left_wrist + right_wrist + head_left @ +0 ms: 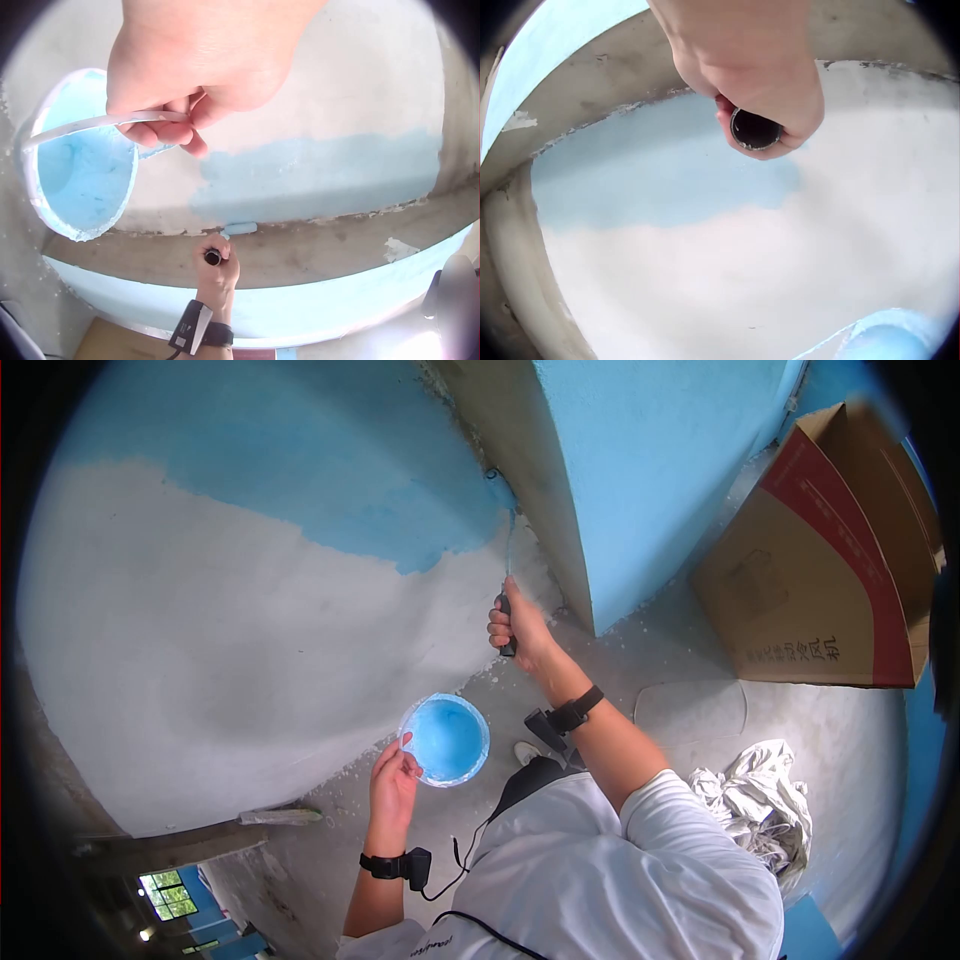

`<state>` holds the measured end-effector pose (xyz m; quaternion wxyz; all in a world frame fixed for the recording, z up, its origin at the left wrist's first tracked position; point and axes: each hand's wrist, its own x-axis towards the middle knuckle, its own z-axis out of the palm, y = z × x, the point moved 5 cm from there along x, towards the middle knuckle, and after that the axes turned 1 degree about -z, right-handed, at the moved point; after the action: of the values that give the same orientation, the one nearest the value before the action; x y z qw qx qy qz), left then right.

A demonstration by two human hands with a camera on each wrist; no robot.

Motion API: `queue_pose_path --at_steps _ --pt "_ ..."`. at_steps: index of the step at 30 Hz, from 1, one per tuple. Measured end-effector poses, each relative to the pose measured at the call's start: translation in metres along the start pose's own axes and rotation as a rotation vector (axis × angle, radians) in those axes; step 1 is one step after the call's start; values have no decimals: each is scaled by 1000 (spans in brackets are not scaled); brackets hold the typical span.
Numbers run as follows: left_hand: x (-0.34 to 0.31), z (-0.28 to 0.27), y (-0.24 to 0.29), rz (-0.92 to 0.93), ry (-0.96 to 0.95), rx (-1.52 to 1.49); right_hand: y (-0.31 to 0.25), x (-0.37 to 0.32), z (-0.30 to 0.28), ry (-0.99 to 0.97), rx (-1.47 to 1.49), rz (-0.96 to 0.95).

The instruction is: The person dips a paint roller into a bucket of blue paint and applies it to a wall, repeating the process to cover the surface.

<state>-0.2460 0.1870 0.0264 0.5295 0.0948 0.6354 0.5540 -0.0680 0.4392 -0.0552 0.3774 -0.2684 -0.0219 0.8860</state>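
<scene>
The left hand [395, 785] holds the handle strap of a round bucket [447, 740] whose inside is coated in light blue paint. In the left wrist view that hand [202, 67] pinches the white strap [112, 120], with the bucket [88, 172] hanging tilted. Curled round a dark handle [505, 630], the right hand [520, 625] holds a paint roller, whose blue roller head [241, 228] lies at the wall's edge in the left wrist view. In the right wrist view the handle's end [754, 129] shows in the fist [750, 82], and the roller head is hidden.
The wall [220, 600] is part blue, part white. A bare grey strip runs beside a blue surface [650, 470]. A large cardboard box [790, 580] stands at the right, near crumpled white cloth [765, 800] on the floor. Cables hang by the person's shirt.
</scene>
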Motion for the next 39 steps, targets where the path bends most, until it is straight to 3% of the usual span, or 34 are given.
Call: queue_pose_path --at_steps 4,11,15,21,24,28,30,33,35,39 --pt "-1 0 1 6 -2 2 19 -10 -8 14 -131 82" --pt "5 -15 -6 -9 -114 -25 -5 -30 -10 -47 -84 -23" --pt "17 -16 -6 -34 -254 13 18 -47 -24 -71 -151 131" --pt "26 0 -4 -146 -448 137 -35 -77 -39 -131 72 211" --pt "30 4 -9 -204 -527 188 -50 -89 -35 -114 -112 164" --pt "42 2 -16 -217 -542 95 -44 -90 -17 -163 -27 127" --pt "50 0 -19 -204 -573 242 -41 -83 -6 -159 -47 139" --pt "45 2 -11 -191 -606 278 -26 -73 -2 -66 -64 -11" --pt "48 -5 -6 -188 -621 295 -17 -69 -14 70 -297 -106" --pt "62 -4 -9 -197 -583 214 13 -78 -16 77 -324 46"
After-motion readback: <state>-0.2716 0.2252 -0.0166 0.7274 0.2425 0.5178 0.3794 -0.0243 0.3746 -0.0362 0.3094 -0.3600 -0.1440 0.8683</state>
